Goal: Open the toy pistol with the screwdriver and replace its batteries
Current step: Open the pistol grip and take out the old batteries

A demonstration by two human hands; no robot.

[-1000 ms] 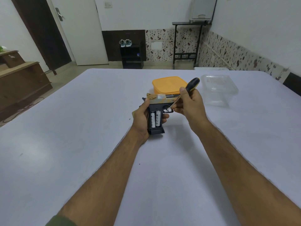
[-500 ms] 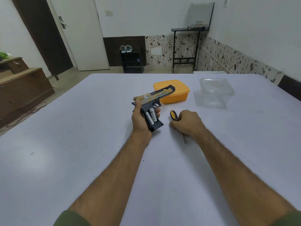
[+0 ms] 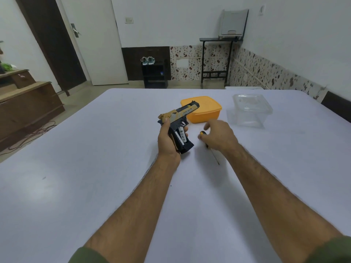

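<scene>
- The white table [image 3: 95, 186] bore an orange container [image 3: 209, 112].
- The left hand [image 3: 168, 141] gripped the toy pistol [image 3: 179, 124] above it, batteries [image 3: 181, 136] exposed.
- The right hand [image 3: 218, 135] hovered, fingers loosely spread, over the screwdriver [image 3: 212, 151] lying on the table.

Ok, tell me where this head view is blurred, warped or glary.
Head view: right hand fingers motion-blurred; toy pistol fairly sharp, battery print unreadable; wide-angle warp bends the table edge and door; soft shadows, mild sheen on the clear container.
</scene>
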